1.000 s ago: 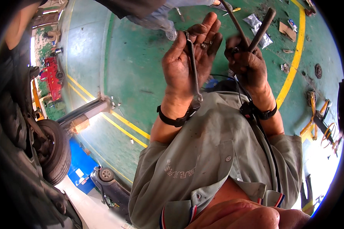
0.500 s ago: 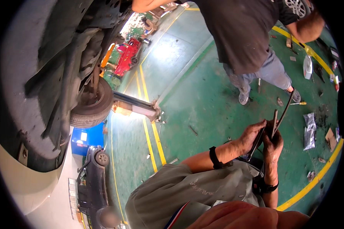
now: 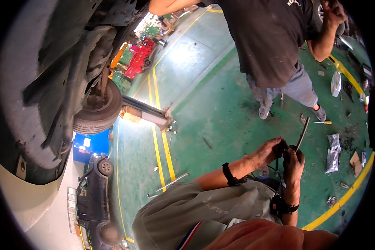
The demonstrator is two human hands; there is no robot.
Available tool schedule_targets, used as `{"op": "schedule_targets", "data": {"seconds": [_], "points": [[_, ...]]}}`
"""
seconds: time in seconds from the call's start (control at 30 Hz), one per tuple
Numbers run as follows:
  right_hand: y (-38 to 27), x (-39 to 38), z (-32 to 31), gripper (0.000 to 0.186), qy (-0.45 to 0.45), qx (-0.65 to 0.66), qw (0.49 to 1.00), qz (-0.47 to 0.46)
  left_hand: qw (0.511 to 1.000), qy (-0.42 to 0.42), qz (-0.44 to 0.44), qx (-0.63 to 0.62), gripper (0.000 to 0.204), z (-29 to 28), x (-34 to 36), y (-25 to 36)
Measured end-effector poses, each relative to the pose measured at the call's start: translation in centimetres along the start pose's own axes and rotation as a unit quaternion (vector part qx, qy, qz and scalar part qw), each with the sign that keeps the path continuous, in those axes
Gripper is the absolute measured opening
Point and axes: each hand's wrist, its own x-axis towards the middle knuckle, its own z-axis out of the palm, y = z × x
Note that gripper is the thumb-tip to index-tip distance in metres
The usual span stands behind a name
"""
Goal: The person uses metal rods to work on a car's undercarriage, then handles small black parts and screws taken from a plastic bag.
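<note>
The right hand [image 3: 293, 162] is closed around a metal rod [image 3: 303, 132], whose free end projects up and slightly right, away from the body; its lower end is hidden in the fist. The left hand [image 3: 272, 151] is bent in toward the right, its darkened fingers just beside the rod's base; whether they grip anything, or touch the right hand, cannot be determined. Both hands are held in front of the grey-green shirt [image 3: 237, 204], above the green floor [image 3: 221, 112]. The step in hand is judged to be close two-handed handling of the rod; the next move would call for a steady right grip while the left fingers act near its base. On the floor, inside the right-hand yellow line [image 3: 333, 207], lie a silver packet [image 3: 333, 154] and a yellow-handled screwdriver [image 3: 328, 122]. A long bar [image 3: 171, 184] lies across the left yellow lines. A co-worker [image 3: 271, 46] stands beyond the hands. At left, a vehicle underside [image 3: 58, 83] shows a mounted tyre [image 3: 98, 118].
</note>
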Motion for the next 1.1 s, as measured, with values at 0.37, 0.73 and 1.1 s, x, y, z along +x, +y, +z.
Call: {"op": "schedule_targets", "data": {"seconds": [0.37, 0.73, 1.1], "points": [[-4.0, -3.5, -0.3, 0.028, -0.115, -0.015, 0.991, 0.062, 0.904, -0.044, -0.043, 0.422, 0.026, -1.7, 0.8, -1.6], [-5.1, -0.6, -7.9, 0.024, -0.256, -0.279, 0.924, 0.055, 0.967, -0.050, -0.241, -0.071, 0.031, 5.0, 9.4, 3.8], [-8.0, -2.2, -23.4, 0.022, -0.005, 0.211, 0.977, -0.017, 0.947, 0.072, -0.237, 0.205, 0.027, 3.6, 16.4, 4.2]]}}
